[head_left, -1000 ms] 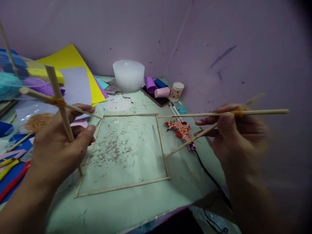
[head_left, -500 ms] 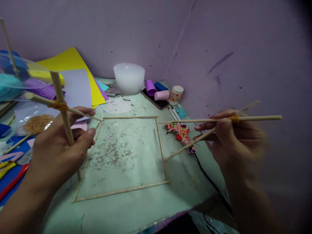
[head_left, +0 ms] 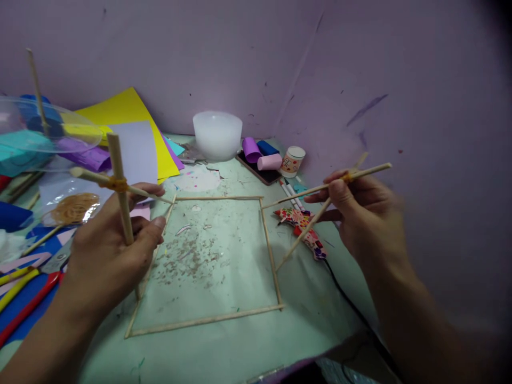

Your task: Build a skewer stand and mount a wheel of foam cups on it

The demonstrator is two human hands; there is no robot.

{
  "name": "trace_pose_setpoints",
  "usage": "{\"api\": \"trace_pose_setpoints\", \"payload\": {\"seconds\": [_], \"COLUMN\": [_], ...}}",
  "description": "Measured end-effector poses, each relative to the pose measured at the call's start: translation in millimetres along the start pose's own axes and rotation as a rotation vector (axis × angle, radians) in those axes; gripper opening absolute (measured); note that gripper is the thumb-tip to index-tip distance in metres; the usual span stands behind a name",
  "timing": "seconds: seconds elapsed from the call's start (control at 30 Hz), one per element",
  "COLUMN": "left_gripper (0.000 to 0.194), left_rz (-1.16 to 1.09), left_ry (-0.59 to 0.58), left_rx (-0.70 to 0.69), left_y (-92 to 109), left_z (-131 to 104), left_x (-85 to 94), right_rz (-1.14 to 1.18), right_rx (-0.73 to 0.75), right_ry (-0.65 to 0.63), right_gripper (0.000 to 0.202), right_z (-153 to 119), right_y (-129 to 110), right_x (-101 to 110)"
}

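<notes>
A frame of thin wooden sticks [head_left: 208,321] lies on the pale green table [head_left: 192,362]. At its left side, my left hand [head_left: 120,245] is closed around a pair of crossed sticks [head_left: 116,160] bound with an orange band; their lower ends reach the frame's left side. My right hand [head_left: 364,213] pinches a second banded pair of sticks [head_left: 306,229] near its crossing. One of these ends near the frame's back right corner, the other near its right side. Fingertips of both hands are partly hidden by the sticks and the hands themselves.
Behind stand a white bowl [head_left: 218,136], a patterned cup [head_left: 293,161] and paper rolls on a phone [head_left: 260,172]. A floral glue gun [head_left: 302,229] with a black cord lies right. Left are scissors [head_left: 36,298], a bag of rubber bands [head_left: 76,208] and yellow paper [head_left: 132,117].
My right hand has moved left, and its stick pair has tilted, with one end now at the frame's back right corner. The whole view has shifted slightly.
</notes>
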State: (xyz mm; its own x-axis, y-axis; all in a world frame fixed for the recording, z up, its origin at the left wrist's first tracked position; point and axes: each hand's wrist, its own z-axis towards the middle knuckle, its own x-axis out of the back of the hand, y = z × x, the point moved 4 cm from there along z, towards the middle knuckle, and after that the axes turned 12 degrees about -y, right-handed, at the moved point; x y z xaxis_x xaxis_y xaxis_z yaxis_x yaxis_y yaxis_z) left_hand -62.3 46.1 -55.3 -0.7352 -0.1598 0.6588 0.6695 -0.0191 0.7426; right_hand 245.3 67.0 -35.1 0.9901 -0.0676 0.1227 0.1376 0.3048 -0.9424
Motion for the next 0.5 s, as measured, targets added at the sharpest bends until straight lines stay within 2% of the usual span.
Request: {"api": "trace_pose_setpoints", "payload": {"seconds": [0.23, 0.5], "left_gripper": [0.042, 0.042], "left_rz": [-0.035, -0.007], "left_ry": [-0.034, 0.003], "left_rx": [0.011, -0.050], "left_y": [-0.8, 0.1], "left_z": [1.1, 1.2], "left_x": [-0.5, 1.2], "right_rz": [-0.026, -0.097], "right_rx": [-0.015, -0.012], "right_ry": [0.022, 0.061], "right_gripper": [0.014, 0.017], "right_z": [1.2, -5.2], "right_y": [0.5, -7.8], "right_x": [-0.9, -4.2]}}
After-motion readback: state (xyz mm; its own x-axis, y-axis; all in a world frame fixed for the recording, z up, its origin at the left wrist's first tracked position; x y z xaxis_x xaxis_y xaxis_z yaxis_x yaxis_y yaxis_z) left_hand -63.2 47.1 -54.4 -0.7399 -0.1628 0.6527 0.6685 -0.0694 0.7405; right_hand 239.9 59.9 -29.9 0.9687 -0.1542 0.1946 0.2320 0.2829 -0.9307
